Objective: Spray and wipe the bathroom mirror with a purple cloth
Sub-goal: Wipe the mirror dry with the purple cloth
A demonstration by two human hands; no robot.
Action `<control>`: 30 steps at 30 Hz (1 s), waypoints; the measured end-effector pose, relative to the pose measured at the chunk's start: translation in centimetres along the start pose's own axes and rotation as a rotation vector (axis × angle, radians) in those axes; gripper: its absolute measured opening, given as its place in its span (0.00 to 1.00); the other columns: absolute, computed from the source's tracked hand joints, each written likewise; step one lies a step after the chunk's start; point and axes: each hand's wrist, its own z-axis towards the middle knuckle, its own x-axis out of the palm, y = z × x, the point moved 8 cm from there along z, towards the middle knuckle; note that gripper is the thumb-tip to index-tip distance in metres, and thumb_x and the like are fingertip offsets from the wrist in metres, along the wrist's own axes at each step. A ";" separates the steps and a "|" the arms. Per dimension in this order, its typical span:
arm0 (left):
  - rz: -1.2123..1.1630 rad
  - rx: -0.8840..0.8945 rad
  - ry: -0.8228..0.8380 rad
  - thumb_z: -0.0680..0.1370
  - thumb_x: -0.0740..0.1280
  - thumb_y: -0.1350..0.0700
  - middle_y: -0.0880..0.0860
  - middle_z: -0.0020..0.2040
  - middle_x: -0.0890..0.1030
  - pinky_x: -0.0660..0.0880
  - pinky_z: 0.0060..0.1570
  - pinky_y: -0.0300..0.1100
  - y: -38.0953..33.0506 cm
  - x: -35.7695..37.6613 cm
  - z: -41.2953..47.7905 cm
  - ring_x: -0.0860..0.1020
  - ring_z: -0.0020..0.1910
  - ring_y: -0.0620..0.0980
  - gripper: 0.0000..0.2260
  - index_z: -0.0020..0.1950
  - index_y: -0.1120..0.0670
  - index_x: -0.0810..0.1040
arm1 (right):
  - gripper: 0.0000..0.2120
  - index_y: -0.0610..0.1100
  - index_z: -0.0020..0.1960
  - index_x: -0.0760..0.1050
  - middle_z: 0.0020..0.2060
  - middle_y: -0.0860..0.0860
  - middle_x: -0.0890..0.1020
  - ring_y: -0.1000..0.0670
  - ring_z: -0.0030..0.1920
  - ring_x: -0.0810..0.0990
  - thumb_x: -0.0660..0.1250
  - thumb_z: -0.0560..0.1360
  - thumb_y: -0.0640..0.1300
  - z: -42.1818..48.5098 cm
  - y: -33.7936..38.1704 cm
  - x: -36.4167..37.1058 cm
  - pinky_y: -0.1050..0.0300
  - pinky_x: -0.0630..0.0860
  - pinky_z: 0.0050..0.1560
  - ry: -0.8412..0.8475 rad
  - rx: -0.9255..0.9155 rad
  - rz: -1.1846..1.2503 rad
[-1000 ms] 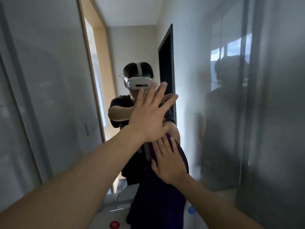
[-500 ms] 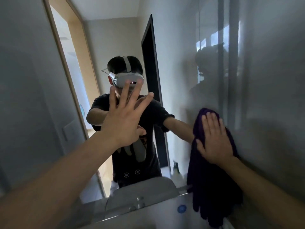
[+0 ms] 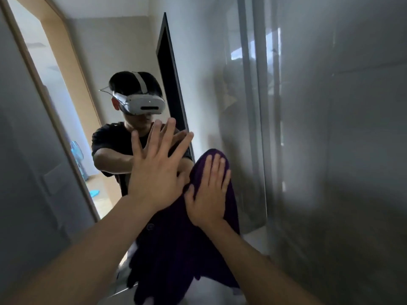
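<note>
Dim, grey light overall. Daylight comes from the doorway (image 3: 37,62) at left, seen in the mirror (image 3: 123,51), and is blown out to white. A pale window glint (image 3: 272,44) shows at upper right. The right side is hazy and smeared, with low contrast. The cloth (image 3: 176,249) reads almost black, its folds lost. The wide lens bows the door frame (image 3: 72,89). Lower corners are soft and shadowed.

We see the cloth (image 3: 171,256) at six o'clock in a deep, plain purple. Reflected in the mirror (image 3: 198,62), the shirt (image 3: 108,139) is black and the headset (image 3: 143,104) white. At ten o'clock the door frame (image 3: 72,84) is light tan, and at three o'clock the wall (image 3: 352,150) is dull grey.
</note>
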 end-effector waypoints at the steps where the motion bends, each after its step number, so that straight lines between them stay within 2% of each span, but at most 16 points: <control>1: 0.027 0.029 0.008 0.74 0.68 0.42 0.57 0.84 0.45 0.43 0.75 0.72 0.1 0.6 -0.3 0.44 0.82 0.61 0.40 0.83 0.46 0.54 | 0.42 0.41 0.82 0.39 0.81 0.45 0.44 0.45 0.81 0.39 0.57 0.75 0.52 -1.5 -1.0 0.9 0.43 0.38 0.80 0.035 -0.145 -0.056; 3: 0.069 0.066 0.020 0.72 0.72 0.40 0.57 0.84 0.44 0.41 0.75 0.71 0.6 1.6 -0.7 0.42 0.82 0.61 0.44 0.83 0.46 0.54 | 0.44 0.43 0.82 0.40 0.81 0.45 0.51 0.46 0.82 0.41 0.59 0.74 0.51 -3.7 -3.9 2.0 0.45 0.37 0.80 0.079 -0.329 -0.140; 6: 0.088 0.073 0.027 0.68 0.75 0.41 0.57 0.84 0.43 0.36 0.74 0.70 0.7 2.2 -0.6 0.40 0.82 0.62 0.50 0.83 0.46 0.52 | 0.40 0.42 0.81 0.49 0.78 0.41 0.62 0.43 0.80 0.53 0.59 0.73 0.51 -3.7 -8.7 1.7 0.47 0.39 0.80 0.065 -0.350 -0.192; 9: 0.094 0.064 0.023 0.66 0.76 0.44 0.58 0.84 0.41 0.35 0.73 0.72 0.5 2.6 -0.4 0.39 0.82 0.63 0.52 0.84 0.47 0.51 | 0.39 0.38 0.80 0.51 0.77 0.40 0.61 0.40 0.78 0.56 0.57 0.72 0.49 -2.6 -13.1 0.7 0.45 0.42 0.81 0.000 -0.189 -0.165; 13: 0.100 0.081 0.015 0.67 0.75 0.44 0.59 0.83 0.41 0.36 0.72 0.73 0.4 2.7 -0.4 0.39 0.81 0.64 0.51 0.84 0.47 0.51 | 0.40 0.40 0.81 0.47 0.79 0.40 0.58 0.42 0.80 0.53 0.56 0.72 0.47 -3.3 -15.6 0.7 0.45 0.43 0.81 -0.071 -0.044 -0.088; 17: 0.091 0.088 0.021 0.67 0.75 0.45 0.59 0.83 0.40 0.36 0.72 0.74 0.3 2.7 -0.5 0.38 0.81 0.65 0.51 0.84 0.48 0.51 | 0.39 0.42 0.82 0.44 0.81 0.45 0.52 0.47 0.81 0.48 0.54 0.74 0.46 -5.4 -17.8 1.5 0.43 0.45 0.81 -0.135 0.208 0.047; 20: 0.089 0.104 0.008 0.68 0.74 0.45 0.60 0.83 0.41 0.37 0.72 0.74 0.3 2.8 -0.5 0.39 0.81 0.65 0.49 0.84 0.49 0.52 | 0.39 0.41 0.82 0.46 0.81 0.45 0.50 0.47 0.82 0.48 0.53 0.74 0.46 -6.8 -17.7 2.1 0.42 0.45 0.81 -0.164 0.338 0.101; 23: 0.077 0.111 0.012 0.68 0.72 0.45 0.60 0.83 0.42 0.38 0.74 0.72 0.4 3.0 -0.5 0.39 0.81 0.65 0.48 0.84 0.51 0.52 | 0.38 0.40 0.82 0.46 0.81 0.43 0.51 0.44 0.81 0.49 0.51 0.73 0.47 -7.7 -15.9 2.6 0.40 0.46 0.80 -0.230 0.548 0.190; 26: 0.098 0.331 0.050 0.69 0.64 0.43 0.57 0.84 0.48 0.44 0.77 0.69 -3.5 4.9 -1.2 0.45 0.82 0.63 0.43 0.83 0.51 0.57 | 0.39 0.38 0.82 0.47 0.81 0.41 0.51 0.42 0.81 0.49 0.53 0.73 0.47 -8.0 -12.1 3.0 0.36 0.47 0.79 -0.291 0.670 0.243; 28: 0.076 0.392 0.093 0.70 0.56 0.40 0.57 0.84 0.49 0.46 0.77 0.68 -5.7 6.5 -1.7 0.46 0.82 0.63 0.40 0.83 0.50 0.58 | 0.41 0.38 0.82 0.46 0.81 0.42 0.50 0.43 0.82 0.47 0.55 0.72 0.47 -8.3 -8.4 3.7 0.37 0.47 0.79 -0.262 0.589 0.263; 30: 0.079 0.388 0.106 0.69 0.54 0.42 0.58 0.84 0.48 0.46 0.77 0.67 -6.2 7.2 -1.5 0.46 0.82 0.62 0.41 0.83 0.50 0.57 | 0.43 0.39 0.82 0.43 0.81 0.41 0.51 0.43 0.82 0.45 0.56 0.71 0.49 -9.1 -3.8 4.7 0.41 0.42 0.80 -0.169 0.331 0.237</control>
